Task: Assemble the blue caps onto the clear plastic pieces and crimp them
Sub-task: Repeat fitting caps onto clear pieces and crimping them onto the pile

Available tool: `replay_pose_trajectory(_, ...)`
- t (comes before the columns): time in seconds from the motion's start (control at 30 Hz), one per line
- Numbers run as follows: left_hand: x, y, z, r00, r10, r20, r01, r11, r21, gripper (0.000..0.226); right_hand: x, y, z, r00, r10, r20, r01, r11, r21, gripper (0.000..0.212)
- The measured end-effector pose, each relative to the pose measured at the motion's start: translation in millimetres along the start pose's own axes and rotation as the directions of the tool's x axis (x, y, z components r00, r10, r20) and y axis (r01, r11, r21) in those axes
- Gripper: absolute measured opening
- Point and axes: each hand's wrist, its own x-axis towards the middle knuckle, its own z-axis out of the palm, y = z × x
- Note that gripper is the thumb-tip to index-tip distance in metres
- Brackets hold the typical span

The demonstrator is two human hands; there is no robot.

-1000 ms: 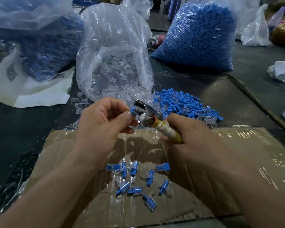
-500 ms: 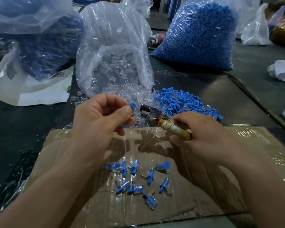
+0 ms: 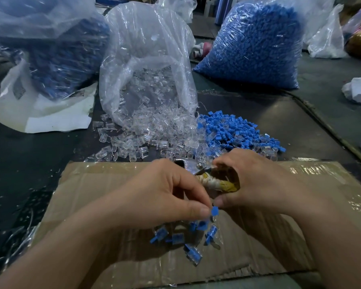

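**Left hand** (image 3: 161, 197). I see it at six o'clock of the view, low over the cardboard sheet (image 3: 104, 184). Thumb and forefinger are closed in a pinch on one blue cap (image 3: 214, 211). The cap shows just past the thumb tip, at three o'clock of that hand. It hangs above the heap of finished pieces (image 3: 176, 238), apart from them. I cannot tell whether a clear piece sits under the cap.

**Right hand** (image 3: 256, 184). It is at four o'clock of the view, with its fingers wrapped round the taped handle of the pliers (image 3: 217, 183). The metal head points toward ten o'clock and shows between the two hands. The right thumb tip lies just beside the cap, at the cap's one o'clock; I cannot tell whether it touches.

**Surroundings, left to right.**
- At ten o'clock, a bag of blue parts (image 3: 67, 57) stands on a white sheet (image 3: 50, 119).
- At twelve o'clock, an open bag of clear pieces (image 3: 146, 59) spills loose clear pieces (image 3: 133, 140) up to the cardboard's far edge.
- At two o'clock lies a loose pile of blue caps (image 3: 233, 132).
- At one o'clock, behind that pile, stands a full bag of blue caps (image 3: 256, 42).

**Edges and room.** Bare cardboard stretches toward nine o'clock of the left hand and toward three o'clock of the right hand. The dark table (image 3: 19, 174) runs beyond the cardboard's left edge. The near edge, at six o'clock, is ragged.
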Motion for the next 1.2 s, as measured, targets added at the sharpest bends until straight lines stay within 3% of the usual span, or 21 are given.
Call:
replay_pose_trajectory(0.1,0,0,0,1.000,0.016,-0.015,-0.017,0.999,-0.046,0.008,-1,1,0,0.999,-0.001,0.041,0.000,1.000,0.022,0.083)
replay_pose_trajectory(0.2,1,1,-2,0.975,-0.033,-0.219,0.001,0.990,-0.144,0.019,-2,2,-3,0.998,-0.008,0.061,0.005,0.999,0.043,0.089)
replay_pose_trajectory(0.3,7,-7,-5,0.832,-0.112,-0.544,0.065,0.992,-0.105,0.004,-4,0,-8,0.999,-0.004,0.040,0.000,0.994,0.106,0.089)
replay_pose_trajectory(0.33,8,-12,-7,0.767,-0.099,-0.634,0.106,0.994,-0.027,0.016,-4,-1,-9,1.000,0.004,0.010,-0.005,0.991,0.132,0.086)
replay_pose_trajectory(0.4,11,-19,-10,0.708,-0.052,-0.704,0.179,0.978,0.108,0.025,-4,-1,-12,0.996,0.040,-0.084,-0.023,0.981,0.193,0.069)
replay_pose_trajectory(0.5,14,-26,-12,0.720,-0.046,-0.692,0.271,0.937,0.220,0.022,-4,4,-14,0.962,0.124,-0.243,-0.047,0.953,0.299,0.029)
replay_pose_trajectory(0.57,17,-32,-12,0.748,-0.069,-0.661,0.322,0.908,0.270,0.031,-4,8,-14,0.921,0.195,-0.337,-0.063,0.929,0.365,0.008)
replay_pose_trajectory(0.7,19,-38,-12,0.798,-0.093,-0.596,0.395,0.827,0.400,0.040,-4,12,-14,0.823,0.311,-0.476,-0.062,0.881,0.469,0.016)
replay_pose_trajectory(0.87,21,-38,-12,0.807,-0.086,-0.585,0.408,0.797,0.446,0.017,-3,17,-14,0.729,0.376,-0.572,-0.034,0.854,0.518,0.022)
replay_pose_trajectory(0.93,21,-38,-12,0.804,-0.087,-0.588,0.407,0.802,0.437,0.008,-3,21,-15,0.714,0.397,-0.577,-0.028,0.839,0.543,0.023)
replay_pose_trajectory(1.07,19,-36,-10,0.774,-0.009,-0.633,0.363,0.825,0.432,0.018,0,23,-12,0.715,0.414,-0.564,-0.046,0.832,0.552,0.023)
replay_pose_trajectory(1.13,18,-33,-9,0.728,-0.012,-0.685,0.311,0.897,0.315,0.017,2,23,-10,0.715,0.420,-0.559,-0.078,0.842,0.533,0.022)
replay_pose_trajectory(1.2,17,-27,-8,0.712,-0.107,-0.694,0.204,0.977,0.059,0.016,5,27,-8,0.720,0.428,-0.547,-0.115,0.850,0.514,0.022)
